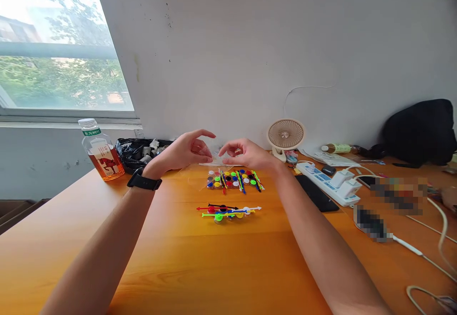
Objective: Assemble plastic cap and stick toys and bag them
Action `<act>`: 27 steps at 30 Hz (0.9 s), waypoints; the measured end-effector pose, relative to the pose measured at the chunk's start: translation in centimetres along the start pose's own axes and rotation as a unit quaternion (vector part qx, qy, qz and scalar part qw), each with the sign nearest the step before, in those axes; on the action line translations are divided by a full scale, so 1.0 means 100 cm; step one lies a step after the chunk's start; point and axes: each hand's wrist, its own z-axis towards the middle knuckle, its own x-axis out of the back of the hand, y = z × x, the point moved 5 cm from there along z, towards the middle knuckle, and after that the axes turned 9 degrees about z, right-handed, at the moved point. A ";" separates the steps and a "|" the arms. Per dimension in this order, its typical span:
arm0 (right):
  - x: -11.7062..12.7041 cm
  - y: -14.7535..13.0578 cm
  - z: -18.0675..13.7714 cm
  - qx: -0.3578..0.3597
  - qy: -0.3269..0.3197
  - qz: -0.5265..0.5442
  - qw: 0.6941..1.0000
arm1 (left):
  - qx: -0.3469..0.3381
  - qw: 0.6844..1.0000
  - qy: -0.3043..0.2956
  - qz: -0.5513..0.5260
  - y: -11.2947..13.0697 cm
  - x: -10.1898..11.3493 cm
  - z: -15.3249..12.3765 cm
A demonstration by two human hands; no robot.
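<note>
My left hand [185,152], with a black watch [144,180] on its wrist, and my right hand [246,155] are held close together just above the orange table [214,267]. Both pinch the edges of a thin clear plastic bag [216,162] that is hard to make out. Right below the hands lies a cluster of small coloured round caps and thin coloured sticks [233,180]. Nearer to me sits a second small group [228,210] of sticks laid across a few caps.
A tea bottle [102,150] and a black plastic bag [139,153] stand at the back left by the window. A small fan [285,136], a white power strip [332,181], a black phone [316,193], cables and a black bag [421,131] fill the right side.
</note>
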 end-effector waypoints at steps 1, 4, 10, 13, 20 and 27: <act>0.000 0.000 0.000 0.002 0.002 0.001 1.000 | 0.000 1.000 0.005 0.001 0.001 0.001 0.000; 0.001 -0.004 -0.001 0.020 0.027 0.041 0.999 | 0.002 1.000 0.009 0.017 0.007 0.002 -0.003; 0.005 -0.023 -0.005 0.084 0.067 0.027 0.994 | 0.003 0.989 -0.127 -0.072 0.000 -0.007 -0.013; 0.009 -0.030 -0.009 0.091 0.068 -0.002 0.994 | 0.019 0.958 -0.240 -0.157 -0.016 -0.017 -0.018; 0.009 -0.034 -0.017 0.054 -0.008 0.008 0.998 | 0.078 0.934 -0.266 -0.226 -0.035 -0.028 -0.016; -0.003 -0.043 -0.027 -0.002 -0.167 -0.038 0.985 | 0.053 0.947 -0.277 -0.153 -0.024 -0.030 -0.015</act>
